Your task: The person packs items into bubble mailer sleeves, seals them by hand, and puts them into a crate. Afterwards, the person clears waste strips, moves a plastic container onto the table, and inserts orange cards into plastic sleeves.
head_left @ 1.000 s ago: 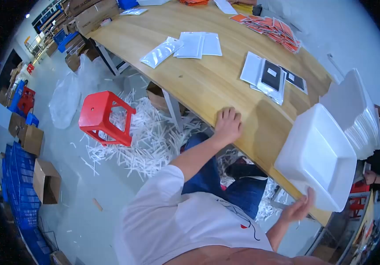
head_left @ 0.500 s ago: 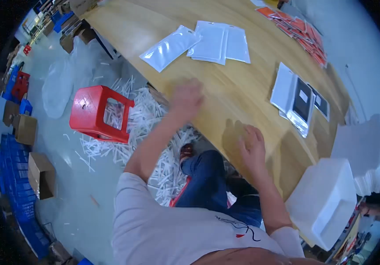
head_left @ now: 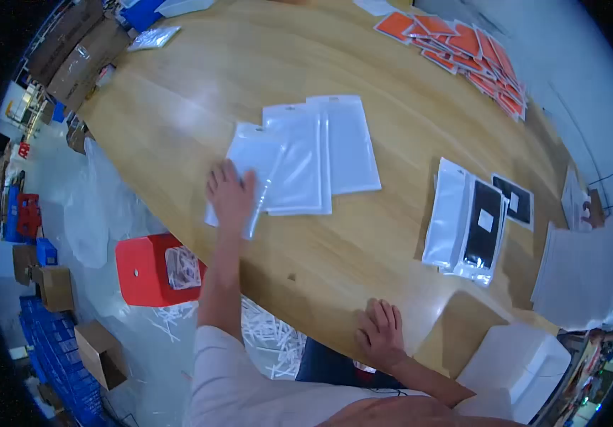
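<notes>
My left hand [head_left: 231, 196] lies on the lower part of a white plastic pouch [head_left: 253, 149], its fingers spread and pressing on the surface. Beside that pouch, a second white pouch [head_left: 292, 160] and a third white pouch [head_left: 352, 146] overlap in a row, hang holes at the top. Near the table's front edge my right hand [head_left: 381, 331] rests on the wood, fingers apart and slightly bent, with nothing held. To its upper right are white pouches [head_left: 448, 213] and a black-fronted packet [head_left: 484, 224] with a white label.
Orange packets [head_left: 463, 43] are heaped at the far right of the wooden table [head_left: 199, 92]. A white plastic bin [head_left: 505, 366] and a stack of white sheets [head_left: 580, 274] stand at right. A red stool [head_left: 139, 270] and paper strips [head_left: 271, 334] are on the floor. Another person's hand [head_left: 594, 212] shows at far right.
My left hand has come down onto the leftmost pouch. My right hand now rests at the table edge. The view has shifted, showing more of the table's far side.
</notes>
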The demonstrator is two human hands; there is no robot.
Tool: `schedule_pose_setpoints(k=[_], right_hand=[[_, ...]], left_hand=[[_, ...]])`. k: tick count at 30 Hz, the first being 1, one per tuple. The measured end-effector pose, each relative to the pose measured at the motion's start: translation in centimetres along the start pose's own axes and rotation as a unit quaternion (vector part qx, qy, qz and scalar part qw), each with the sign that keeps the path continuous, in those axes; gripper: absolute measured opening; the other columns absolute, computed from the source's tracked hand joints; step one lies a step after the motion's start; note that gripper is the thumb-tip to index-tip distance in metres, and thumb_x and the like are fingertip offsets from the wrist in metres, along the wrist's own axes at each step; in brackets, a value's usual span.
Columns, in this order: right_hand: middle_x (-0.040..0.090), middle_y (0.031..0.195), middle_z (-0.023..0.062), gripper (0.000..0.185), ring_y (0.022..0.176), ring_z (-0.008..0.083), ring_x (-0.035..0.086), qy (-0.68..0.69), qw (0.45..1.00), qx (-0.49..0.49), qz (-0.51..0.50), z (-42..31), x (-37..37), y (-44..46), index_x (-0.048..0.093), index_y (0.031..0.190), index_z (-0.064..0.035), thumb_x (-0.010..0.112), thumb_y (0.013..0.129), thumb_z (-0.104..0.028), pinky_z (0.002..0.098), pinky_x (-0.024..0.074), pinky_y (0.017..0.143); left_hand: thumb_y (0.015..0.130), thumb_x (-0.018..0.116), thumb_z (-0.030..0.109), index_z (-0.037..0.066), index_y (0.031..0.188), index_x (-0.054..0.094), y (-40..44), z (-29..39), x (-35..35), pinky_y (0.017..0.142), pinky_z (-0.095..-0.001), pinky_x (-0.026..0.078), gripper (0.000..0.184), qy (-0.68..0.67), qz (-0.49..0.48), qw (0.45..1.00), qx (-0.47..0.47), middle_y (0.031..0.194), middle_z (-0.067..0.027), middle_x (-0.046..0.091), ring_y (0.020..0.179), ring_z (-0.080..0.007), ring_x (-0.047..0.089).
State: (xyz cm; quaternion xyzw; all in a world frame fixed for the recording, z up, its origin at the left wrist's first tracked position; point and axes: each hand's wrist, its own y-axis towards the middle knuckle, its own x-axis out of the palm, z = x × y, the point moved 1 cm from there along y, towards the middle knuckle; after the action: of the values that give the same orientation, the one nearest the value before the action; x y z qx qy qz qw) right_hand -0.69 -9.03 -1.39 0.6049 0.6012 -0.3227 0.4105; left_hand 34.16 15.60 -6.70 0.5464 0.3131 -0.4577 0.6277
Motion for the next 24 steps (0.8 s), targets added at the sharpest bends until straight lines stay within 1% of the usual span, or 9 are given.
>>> schedule_pose_setpoints(k=[1, 4, 6, 8, 9, 11, 16, 21, 24], right_hand=[[0.043, 0.134, 0.0211, 0.036, 0.118, 0.0421, 0.043, 0.002, 1.000, 0.001, -0.015, -0.2, -0.2, 0.2, 0.059, 0.109, -0.0044, 0.062, 0.074, -0.016, 0.0536, 0.0332, 0.101], [0.043, 0.133, 0.0207, 0.037, 0.117, 0.0420, 0.044, -0.022, 1.000, -0.004, -0.013, -0.5, 0.1, 0.3, 0.059, 0.109, -0.0059, 0.063, 0.074, -0.017, 0.0531, 0.0332, 0.101], [0.043, 0.133, 0.0203, 0.038, 0.116, 0.0418, 0.044, -0.043, 0.999, -0.005, -0.012, -0.3, 0.5, 0.0, 0.060, 0.110, -0.0075, 0.063, 0.074, -0.019, 0.0526, 0.0331, 0.101], [0.043, 0.133, 0.0201, 0.039, 0.116, 0.0418, 0.044, -0.051, 0.999, -0.005, -0.014, -0.5, 0.2, 0.5, 0.059, 0.111, -0.0083, 0.062, 0.074, -0.019, 0.0526, 0.0330, 0.101], [0.043, 0.132, 0.0199, 0.040, 0.116, 0.0418, 0.043, -0.058, 0.998, -0.002, -0.019, -0.5, 0.2, 0.6, 0.059, 0.112, -0.0091, 0.062, 0.074, -0.020, 0.0527, 0.0328, 0.101], [0.043, 0.132, 0.0196, 0.042, 0.116, 0.0417, 0.043, -0.071, 0.997, 0.008, -0.031, -0.7, 0.6, 0.6, 0.058, 0.114, -0.0106, 0.062, 0.074, -0.021, 0.0527, 0.0324, 0.101], [0.045, 0.128, 0.0191, 0.046, 0.112, 0.0409, 0.044, -0.091, 0.995, 0.006, -0.040, -0.8, 0.5, 0.7, 0.054, 0.121, -0.0144, 0.058, 0.077, -0.025, 0.0533, 0.0338, 0.098], [0.040, 0.133, 0.0219, 0.049, 0.117, 0.0442, 0.039, -0.095, 0.985, 0.042, -0.137, -1.0, 0.1, 0.7, 0.051, 0.122, -0.0106, 0.056, 0.077, -0.028, 0.0558, 0.0267, 0.102], [0.040, 0.132, 0.0225, 0.049, 0.116, 0.0443, 0.039, -0.102, 0.984, 0.028, -0.142, -0.8, 0.3, 0.7, 0.051, 0.122, -0.0096, 0.054, 0.078, -0.029, 0.0554, 0.0258, 0.103]], left_hand=[[0.086, 0.054, 0.045, 0.001, 0.128, 0.048, 0.1, 0.8, 0.1, 0.097, -0.0487, 0.037, 0.061, -0.025, -0.021, 0.999, -0.020, 0.123, -0.0225, 0.052, 0.114, -0.0397, 0.048], [0.086, 0.055, 0.041, 0.000, 0.129, 0.047, 0.3, 2.1, -1.7, 0.096, -0.0474, 0.038, 0.059, -0.038, 0.013, 0.999, 0.028, 0.122, -0.0217, 0.053, 0.110, -0.0409, 0.049], [0.086, 0.057, 0.034, 0.000, 0.129, 0.047, 1.5, 1.5, -4.3, 0.097, -0.0451, 0.038, 0.056, -0.271, -0.162, 0.949, 0.008, 0.124, -0.0221, 0.052, 0.112, -0.0415, 0.048], [0.086, 0.057, 0.028, -0.001, 0.129, 0.048, 3.7, -1.4, -7.2, 0.098, -0.0434, 0.038, 0.052, -0.319, -0.136, 0.937, -0.040, 0.125, -0.0228, 0.052, 0.114, -0.0416, 0.048], [0.086, 0.057, 0.028, -0.001, 0.129, 0.048, 4.5, -3.7, -7.3, 0.098, -0.0434, 0.038, 0.052, -0.317, -0.134, 0.938, -0.038, 0.125, -0.0228, 0.052, 0.114, -0.0416, 0.048], [0.085, 0.056, 0.029, 0.000, 0.127, 0.048, 5.1, -8.4, -5.5, 0.100, -0.0428, 0.036, 0.052, -0.133, -0.078, 0.981, -0.121, 0.129, -0.0205, 0.050, 0.120, -0.0372, 0.045], [0.086, 0.056, 0.028, -0.001, 0.127, 0.049, 4.0, -12.0, -2.0, 0.102, -0.0436, 0.035, 0.051, -0.013, 0.008, 0.999, -0.038, 0.135, -0.0206, 0.047, 0.123, -0.0372, 0.044], [0.086, 0.055, 0.031, 0.000, 0.127, 0.049, 4.3, -11.8, -2.4, 0.105, -0.0429, 0.032, 0.052, 0.003, 0.004, 0.999, -0.045, 0.138, -0.0190, 0.045, 0.126, -0.0350, 0.043], [0.086, 0.055, 0.033, 0.000, 0.128, 0.049, 4.2, -12.0, -2.4, 0.106, -0.0427, 0.031, 0.053, 0.008, -0.016, 0.998, -0.061, 0.138, -0.0190, 0.045, 0.125, -0.0347, 0.043]])
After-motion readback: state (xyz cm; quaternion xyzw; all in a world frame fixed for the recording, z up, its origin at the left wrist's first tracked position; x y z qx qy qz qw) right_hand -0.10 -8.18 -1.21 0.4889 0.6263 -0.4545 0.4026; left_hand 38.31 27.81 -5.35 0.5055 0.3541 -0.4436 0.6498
